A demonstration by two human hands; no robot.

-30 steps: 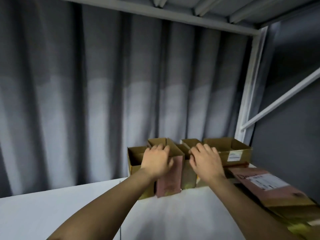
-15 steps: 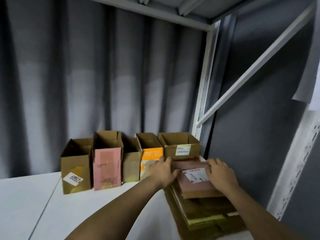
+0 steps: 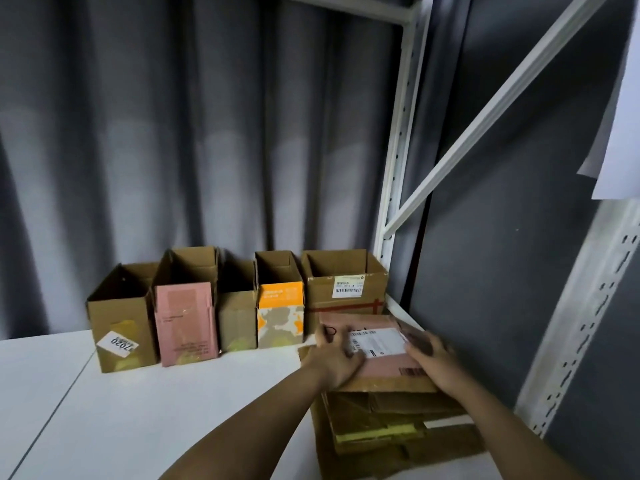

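A storeroom or parcel depot: white slotted racking uprights, open cartons with barcode labels along the shelf's back edge, flattened cardboard stacked at its right corner.

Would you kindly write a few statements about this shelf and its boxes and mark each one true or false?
1. Both the left hand and the right hand lie on the top flattened box of the pile. True.
2. Five open boxes stand in a row on the shelf. True.
3. The orange-fronted box stands at the far left of the row. False: it is fourth from the left, and the leftmost is a brown box with a white sticker.
4. The pile lies left of the row. False: it lies at the right end, near the shelf post.
5. The top flattened box bears a white label. True.
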